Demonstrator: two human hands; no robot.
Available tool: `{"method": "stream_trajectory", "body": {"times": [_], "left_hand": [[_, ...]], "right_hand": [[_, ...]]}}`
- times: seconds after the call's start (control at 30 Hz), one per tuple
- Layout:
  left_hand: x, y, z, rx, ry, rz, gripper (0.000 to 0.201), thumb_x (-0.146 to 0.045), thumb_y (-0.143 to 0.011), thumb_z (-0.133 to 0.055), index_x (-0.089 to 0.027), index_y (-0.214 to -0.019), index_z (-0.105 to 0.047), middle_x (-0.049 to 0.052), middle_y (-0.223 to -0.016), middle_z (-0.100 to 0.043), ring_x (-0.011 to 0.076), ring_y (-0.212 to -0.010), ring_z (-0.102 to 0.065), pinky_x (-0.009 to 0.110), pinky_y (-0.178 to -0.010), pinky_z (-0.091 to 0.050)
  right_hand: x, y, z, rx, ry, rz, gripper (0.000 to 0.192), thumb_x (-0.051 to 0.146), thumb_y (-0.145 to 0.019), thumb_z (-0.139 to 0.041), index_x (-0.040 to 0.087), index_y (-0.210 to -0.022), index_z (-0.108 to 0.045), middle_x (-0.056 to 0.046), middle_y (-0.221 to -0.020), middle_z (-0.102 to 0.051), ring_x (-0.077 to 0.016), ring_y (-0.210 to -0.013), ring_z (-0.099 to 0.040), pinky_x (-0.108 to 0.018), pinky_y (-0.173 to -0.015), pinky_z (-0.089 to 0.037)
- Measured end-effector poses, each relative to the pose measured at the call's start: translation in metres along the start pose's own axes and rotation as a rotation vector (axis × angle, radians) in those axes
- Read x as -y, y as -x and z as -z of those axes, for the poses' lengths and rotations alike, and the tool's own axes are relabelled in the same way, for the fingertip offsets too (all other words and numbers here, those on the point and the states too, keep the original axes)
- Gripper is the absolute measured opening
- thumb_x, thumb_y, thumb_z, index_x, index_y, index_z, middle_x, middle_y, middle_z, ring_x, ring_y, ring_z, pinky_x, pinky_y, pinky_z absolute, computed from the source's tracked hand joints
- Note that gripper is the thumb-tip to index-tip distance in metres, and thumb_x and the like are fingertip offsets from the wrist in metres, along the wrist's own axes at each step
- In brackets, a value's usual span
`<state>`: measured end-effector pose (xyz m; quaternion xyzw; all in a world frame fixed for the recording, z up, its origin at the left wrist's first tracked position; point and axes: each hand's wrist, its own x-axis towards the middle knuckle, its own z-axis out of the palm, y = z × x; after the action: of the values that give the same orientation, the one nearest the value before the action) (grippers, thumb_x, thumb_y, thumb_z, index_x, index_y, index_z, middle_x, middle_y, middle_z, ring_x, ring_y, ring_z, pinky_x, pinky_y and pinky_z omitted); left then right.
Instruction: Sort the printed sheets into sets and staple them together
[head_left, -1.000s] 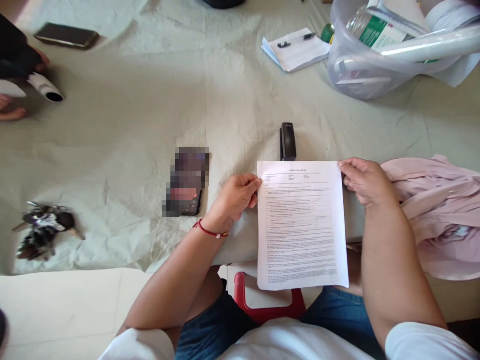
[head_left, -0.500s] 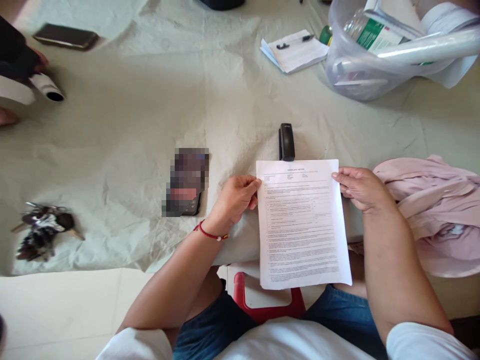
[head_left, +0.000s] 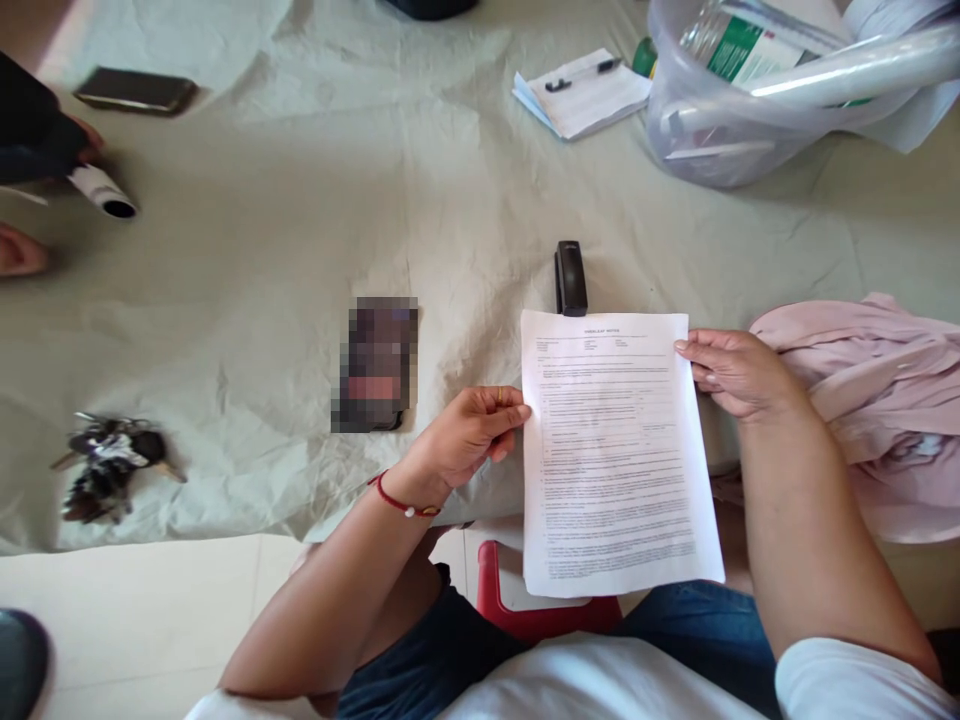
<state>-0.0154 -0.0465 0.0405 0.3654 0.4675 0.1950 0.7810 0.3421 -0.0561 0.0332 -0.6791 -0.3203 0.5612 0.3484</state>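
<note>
Printed paper sheets (head_left: 611, 460) hang upright between my two hands, in front of the table's near edge. How many sheets there are I cannot tell. My left hand (head_left: 480, 430) pinches the left edge, below the upper corner, thumb on the printed face. My right hand (head_left: 735, 370) grips the right edge close to the top corner, its thumb also in front. Just beyond the top edge of the paper lies a black stapler (head_left: 571, 278). A phone (head_left: 379, 365) with a pixelated screen rests on the table to the left of my left hand.
A cloth-covered table (head_left: 247, 270) bears keys (head_left: 116, 465), a dark phone (head_left: 136, 90), papers with a pen (head_left: 581, 95), and a clear plastic tub (head_left: 720, 165). Pink fabric (head_left: 885, 400) lies at right. Another person's hand (head_left: 21, 250) shows at left. A red stool (head_left: 525, 610) stands below.
My left hand has slid down the left edge of the paper. The sheets have shifted slightly to the right and their lower edge hangs lower. My right hand keeps its grip.
</note>
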Motion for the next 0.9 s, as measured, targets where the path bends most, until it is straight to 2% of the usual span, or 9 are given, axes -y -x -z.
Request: {"method": "stream_trajectory", "body": {"times": [0.1, 0.2, 0.33, 0.43, 0.63, 0.77, 0.9], "left_hand": [[0.001, 0.0, 0.002, 0.087, 0.108, 0.017, 0.031, -0.034, -0.077, -0.096, -0.016, -0.079, -0.071, -0.008, -0.053, -0.05, 0.0031, -0.043, -0.037, 0.02, -0.047, -0.023], [0.001, 0.0, 0.0, 0.117, 0.166, 0.048, 0.032, -0.032, -0.077, -0.098, -0.015, -0.079, -0.07, -0.005, -0.06, -0.058, 0.0024, -0.044, -0.043, 0.018, -0.047, -0.026], [0.003, 0.002, -0.004, 0.06, 0.149, 0.079, 0.027, -0.028, -0.08, -0.093, -0.015, -0.076, -0.07, -0.005, -0.061, -0.058, 0.0032, -0.045, -0.045, 0.019, -0.046, -0.028], [0.007, 0.005, -0.008, 0.029, 0.061, 0.081, 0.021, -0.026, -0.082, -0.089, -0.015, -0.075, -0.073, -0.004, -0.06, -0.057, 0.0037, -0.045, -0.044, 0.021, -0.046, -0.025], [0.018, 0.018, -0.009, 0.082, -0.069, 0.136, 0.028, -0.034, -0.085, -0.088, -0.016, -0.072, -0.07, -0.001, -0.06, -0.058, 0.0068, -0.048, -0.043, 0.024, -0.047, -0.025], [0.025, 0.027, -0.01, 0.101, -0.073, 0.158, 0.034, -0.04, -0.091, -0.085, -0.018, -0.072, -0.068, -0.002, -0.054, -0.054, 0.0075, -0.047, -0.042, 0.025, -0.048, -0.023], [0.031, 0.032, -0.014, 0.085, 0.015, 0.163, 0.029, -0.04, -0.096, -0.084, -0.017, -0.083, -0.073, -0.003, -0.053, -0.055, 0.008, -0.048, -0.043, 0.024, -0.05, -0.027]], "right_hand": [[0.001, 0.0, -0.001, -0.003, 0.016, -0.008, 0.055, 0.054, -0.054, -0.11, 0.02, -0.081, -0.075, 0.004, -0.063, -0.051, -0.0067, -0.056, -0.03, -0.024, -0.048, -0.022], [0.002, 0.0, 0.0, -0.014, 0.013, -0.018, 0.057, 0.053, -0.051, -0.11, 0.019, -0.084, -0.078, 0.005, -0.062, -0.051, -0.0061, -0.056, -0.03, -0.023, -0.048, -0.022], [0.002, -0.001, 0.002, -0.04, 0.002, -0.026, 0.061, 0.055, -0.046, -0.112, 0.02, -0.08, -0.076, 0.006, -0.06, -0.048, -0.0054, -0.055, -0.03, -0.022, -0.047, -0.023], [0.001, -0.002, 0.004, -0.05, 0.008, -0.023, 0.057, 0.051, -0.048, -0.112, 0.022, -0.076, -0.072, 0.005, -0.06, -0.049, -0.0067, -0.055, -0.032, -0.023, -0.046, -0.023], [0.0, -0.004, 0.006, -0.063, -0.016, -0.008, 0.051, 0.043, -0.051, -0.111, 0.023, -0.075, -0.07, 0.002, -0.062, -0.052, -0.0078, -0.055, -0.034, -0.025, -0.046, -0.022], [0.0, -0.004, 0.003, -0.063, -0.029, 0.003, 0.055, 0.046, -0.046, -0.112, 0.021, -0.075, -0.073, 0.003, -0.06, -0.053, -0.0068, -0.055, -0.035, -0.023, -0.046, -0.026], [-0.001, -0.004, -0.001, -0.049, -0.011, 0.026, 0.056, 0.052, -0.048, -0.112, 0.022, -0.073, -0.072, 0.004, -0.057, -0.05, -0.0071, -0.054, -0.035, -0.023, -0.045, -0.028]]}}
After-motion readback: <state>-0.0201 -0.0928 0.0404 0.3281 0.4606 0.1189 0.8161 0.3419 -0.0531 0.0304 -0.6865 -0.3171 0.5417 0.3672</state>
